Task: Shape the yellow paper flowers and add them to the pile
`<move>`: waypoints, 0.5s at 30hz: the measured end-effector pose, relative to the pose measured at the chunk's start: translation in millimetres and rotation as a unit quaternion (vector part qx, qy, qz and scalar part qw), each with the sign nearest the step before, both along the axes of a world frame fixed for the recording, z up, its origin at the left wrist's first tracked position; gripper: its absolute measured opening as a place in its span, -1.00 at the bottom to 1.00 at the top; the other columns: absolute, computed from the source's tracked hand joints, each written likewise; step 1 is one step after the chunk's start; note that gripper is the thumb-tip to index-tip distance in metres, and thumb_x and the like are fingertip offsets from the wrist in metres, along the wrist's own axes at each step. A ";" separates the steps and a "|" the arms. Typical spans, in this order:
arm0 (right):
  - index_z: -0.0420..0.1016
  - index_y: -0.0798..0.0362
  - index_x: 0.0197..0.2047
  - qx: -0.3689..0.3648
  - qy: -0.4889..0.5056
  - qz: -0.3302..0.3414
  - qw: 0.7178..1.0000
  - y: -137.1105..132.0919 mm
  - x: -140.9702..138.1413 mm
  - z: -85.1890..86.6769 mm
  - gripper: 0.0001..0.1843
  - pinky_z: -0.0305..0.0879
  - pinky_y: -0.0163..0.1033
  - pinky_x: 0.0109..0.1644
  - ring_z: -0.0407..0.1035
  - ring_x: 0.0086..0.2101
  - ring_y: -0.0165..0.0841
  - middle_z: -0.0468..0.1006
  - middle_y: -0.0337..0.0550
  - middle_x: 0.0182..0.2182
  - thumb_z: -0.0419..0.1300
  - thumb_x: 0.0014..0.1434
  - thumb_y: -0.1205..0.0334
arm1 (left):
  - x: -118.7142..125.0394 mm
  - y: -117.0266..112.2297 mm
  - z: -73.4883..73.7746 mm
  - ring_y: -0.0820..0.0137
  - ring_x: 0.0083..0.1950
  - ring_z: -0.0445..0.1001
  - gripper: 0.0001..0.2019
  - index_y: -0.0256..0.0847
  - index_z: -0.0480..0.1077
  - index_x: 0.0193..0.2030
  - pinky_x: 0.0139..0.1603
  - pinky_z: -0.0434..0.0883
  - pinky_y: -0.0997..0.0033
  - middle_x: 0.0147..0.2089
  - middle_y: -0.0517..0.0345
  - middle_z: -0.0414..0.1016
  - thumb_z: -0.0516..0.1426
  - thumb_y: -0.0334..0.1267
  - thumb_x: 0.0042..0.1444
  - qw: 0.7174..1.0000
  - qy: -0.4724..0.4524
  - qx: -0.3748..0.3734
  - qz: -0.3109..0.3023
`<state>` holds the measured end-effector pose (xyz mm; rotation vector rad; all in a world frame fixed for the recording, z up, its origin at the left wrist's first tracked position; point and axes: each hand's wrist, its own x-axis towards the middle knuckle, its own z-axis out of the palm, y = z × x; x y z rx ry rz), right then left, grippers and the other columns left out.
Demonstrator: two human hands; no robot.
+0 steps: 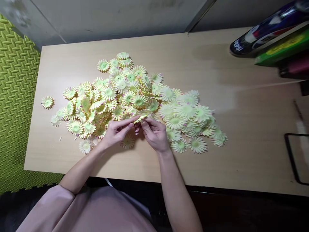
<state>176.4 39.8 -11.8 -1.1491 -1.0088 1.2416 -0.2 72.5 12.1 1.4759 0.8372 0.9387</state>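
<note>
Between the fingertips of both hands is a pale yellow artificial flower head [140, 119], seen nearly edge-on. My left hand [117, 130] pinches its left side with thumb and forefinger. On its right side, the fingers of my right hand [155, 132] are closed on it. Just beyond the hands spreads a heap of similar flower heads [108, 93], yellow with green centres and some pink petal tips. A paler pile of flower heads [187, 111] lies to the right. One loose flower head [127, 141] rests on the table below my hands.
The wooden table [241, 129] stands against a grey wall [120, 19]. A Pepsi bottle [253, 37] and a green package [282, 48] are at the back right. A black frame [291, 158] sits at the right edge. Green foam matting [16, 106] covers the left side.
</note>
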 end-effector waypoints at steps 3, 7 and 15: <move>0.62 -0.06 -0.23 -0.002 0.007 0.008 1.000 0.8 -0.4 0.7 -0.72 0.55 -0.17 -0.30 0.51 -0.45 -0.32 0.64 -0.22 -0.40 0.33 0.16 -0.09 | -0.4 1.3 0.2 0.41 -0.22 0.63 -0.61 -0.25 0.53 0.16 -0.15 0.54 0.49 -0.08 0.04 0.69 0.15 -0.11 0.30 1.000 0.003 0.009 0.001; 0.63 -0.05 -0.22 -0.006 0.016 0.019 1.000 1.8 -1.6 3.5 -0.71 0.54 -0.17 -0.29 0.52 -0.44 -0.31 0.65 -0.22 -0.40 0.33 0.17 -0.09 | -0.4 3.1 0.4 0.40 -0.19 0.65 -0.61 -0.26 0.53 0.15 -0.11 0.55 0.50 -0.06 0.02 0.69 0.15 -0.10 0.30 1.000 -0.005 0.018 0.003; 0.62 -0.03 -0.26 0.018 0.014 -0.006 1.000 1.8 -4.4 6.5 -0.77 0.50 -0.25 -0.34 0.49 -0.46 -0.37 0.60 -0.24 -0.45 0.35 0.16 -0.02 | 1.8 3.7 2.9 0.33 -0.09 0.67 -0.61 -0.28 0.53 0.15 -0.06 0.56 0.49 0.04 -0.05 0.65 0.16 -0.11 0.29 0.999 0.015 0.049 0.004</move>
